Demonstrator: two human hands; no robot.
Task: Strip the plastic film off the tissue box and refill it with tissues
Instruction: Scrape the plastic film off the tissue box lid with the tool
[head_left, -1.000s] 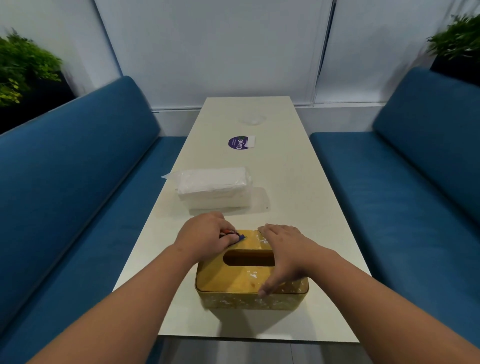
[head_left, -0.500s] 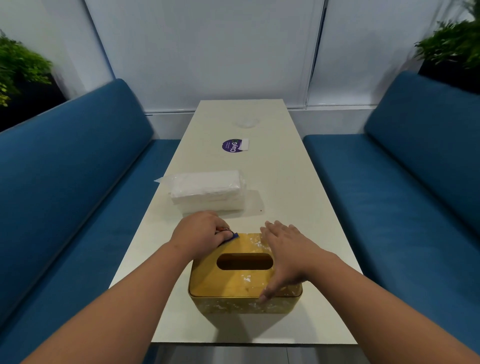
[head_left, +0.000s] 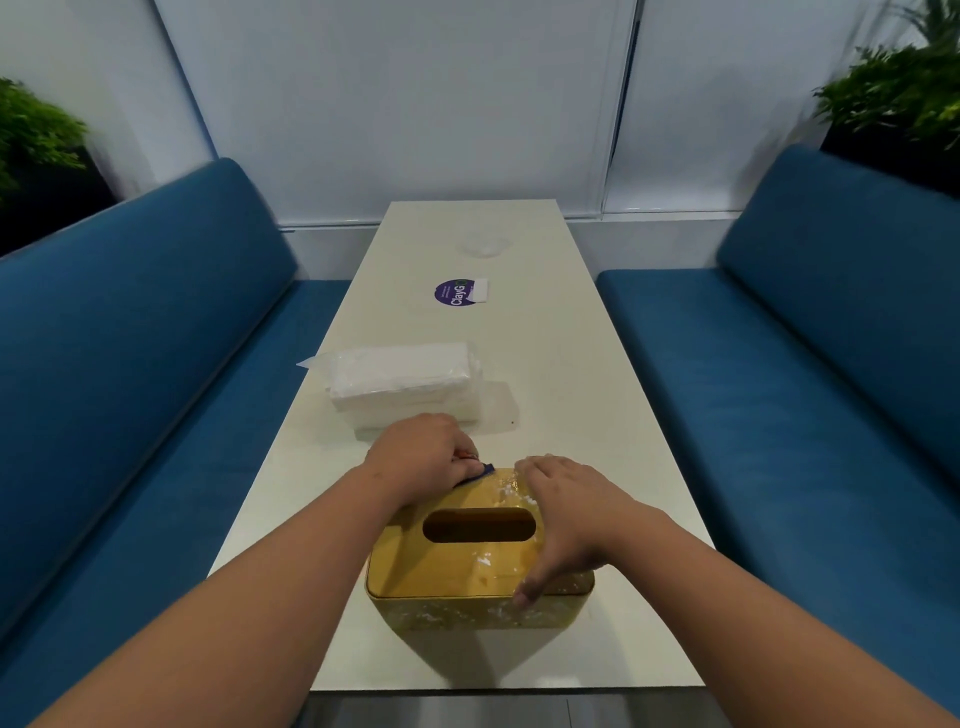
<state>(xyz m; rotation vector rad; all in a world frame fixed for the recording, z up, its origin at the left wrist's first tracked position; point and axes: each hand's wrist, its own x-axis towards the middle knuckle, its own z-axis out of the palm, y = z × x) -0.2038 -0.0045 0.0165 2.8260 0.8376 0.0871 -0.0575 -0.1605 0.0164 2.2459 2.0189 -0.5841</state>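
A yellow tissue box (head_left: 457, 569) with an oval slot in its lid stands near the front edge of the white table (head_left: 587, 395). Patches of clear plastic film cling to its lid and sides. My left hand (head_left: 423, 457) is curled at the box's far left corner, pinching a small blue and orange tool (head_left: 484, 469) against the lid. My right hand (head_left: 566, 512) rests flat on the right side of the lid, fingers spread, thumb down over the near edge. A pack of white tissues (head_left: 402, 382) in clear wrap lies just behind the box.
A round purple sticker (head_left: 456, 292) and a faint clear disc (head_left: 485, 243) sit farther along the table. Blue benches (head_left: 156, 364) flank both sides, with green plants (head_left: 898, 88) in the back corners. A white wall closes the far end.
The view has tilted slightly, so the box sits lower in the frame. Both hands keep their places on the lid; the left one has shifted a little at the far corner.
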